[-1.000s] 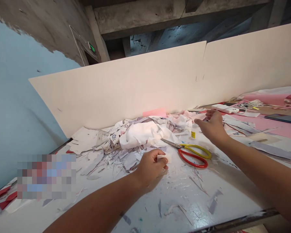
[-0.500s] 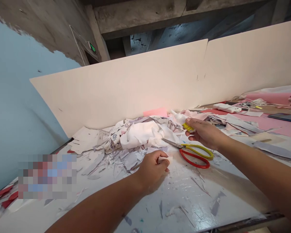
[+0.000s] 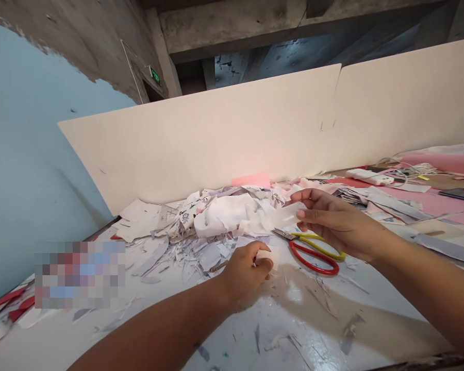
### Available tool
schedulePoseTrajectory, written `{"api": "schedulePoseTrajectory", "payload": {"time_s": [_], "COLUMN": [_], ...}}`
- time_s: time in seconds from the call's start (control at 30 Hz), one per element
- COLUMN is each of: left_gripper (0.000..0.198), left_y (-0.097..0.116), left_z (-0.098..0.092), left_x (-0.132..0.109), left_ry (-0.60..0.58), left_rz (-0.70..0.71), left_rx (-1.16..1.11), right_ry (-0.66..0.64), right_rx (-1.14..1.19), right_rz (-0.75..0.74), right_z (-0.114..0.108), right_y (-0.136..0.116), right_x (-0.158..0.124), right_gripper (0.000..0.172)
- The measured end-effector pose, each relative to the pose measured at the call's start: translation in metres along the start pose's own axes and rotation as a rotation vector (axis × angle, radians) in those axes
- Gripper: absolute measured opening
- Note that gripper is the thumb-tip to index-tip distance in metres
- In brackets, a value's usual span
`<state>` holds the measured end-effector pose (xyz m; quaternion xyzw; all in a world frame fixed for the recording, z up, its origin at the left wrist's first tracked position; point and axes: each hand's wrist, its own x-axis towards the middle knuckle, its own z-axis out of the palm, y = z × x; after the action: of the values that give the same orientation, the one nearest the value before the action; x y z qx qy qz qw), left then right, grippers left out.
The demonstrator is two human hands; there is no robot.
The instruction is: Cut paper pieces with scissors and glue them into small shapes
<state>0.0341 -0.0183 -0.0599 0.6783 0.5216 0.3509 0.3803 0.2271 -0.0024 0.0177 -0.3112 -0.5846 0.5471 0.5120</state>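
Note:
My left hand (image 3: 249, 273) is closed in a pinch on a small cream piece of paper (image 3: 269, 257), just above the table. Over the scissors, my right hand (image 3: 332, 221) has its thumb and fingers on a thin white piece (image 3: 288, 214) that looks like paper or cloth. Its far edge blends into the white crumpled heap (image 3: 220, 216). Scissors with one red and one yellow handle (image 3: 313, 257) lie slightly open on the table between my hands, blades pointing to the heap. The white bottle with the yellow label is not visible now.
Paper scraps (image 3: 212, 255) cover the table (image 3: 263, 330). A cream partition board (image 3: 201, 144) stands behind. To the right are a white power strip (image 3: 369, 176) with cables, pink sheets (image 3: 406, 196) and a dark phone (image 3: 462, 195). A blurred patch (image 3: 81, 273) covers the left side.
The white bottle with the yellow label has left my right hand, which now touches a thin white piece slightly lower and to the right. My left hand keeps its pinch on the cream paper.

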Motion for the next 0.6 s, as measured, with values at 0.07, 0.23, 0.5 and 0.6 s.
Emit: {"api": "schedulePoseTrajectory", "payload": {"time_s": [0.07,0.23,0.5,0.6], "left_gripper": [0.023,0.024,0.022,0.023], "left_y": [-0.002,-0.006,-0.007,-0.008], "left_z": [0.000,0.000,0.000,0.000], "left_x": [0.001,0.002,0.002,0.003], "left_ry": [-0.019,-0.013,-0.027,-0.016], "left_rz": [0.026,0.018,0.035,0.024], "left_rx": [-0.008,-0.006,-0.012,-0.072], "right_ry": [-0.003,-0.056,-0.099,-0.126], "right_rx": [-0.019,-0.070,-0.109,-0.095], "right_rz": [-0.074,-0.149,-0.150,-0.144], "right_z": [-0.002,-0.004,-0.003,-0.002], "right_y": [-0.005,-0.015,-0.021,-0.023], "right_x": [-0.001,-0.004,-0.006,-0.006], "right_gripper": [0.032,0.027,0.032,0.034]}}
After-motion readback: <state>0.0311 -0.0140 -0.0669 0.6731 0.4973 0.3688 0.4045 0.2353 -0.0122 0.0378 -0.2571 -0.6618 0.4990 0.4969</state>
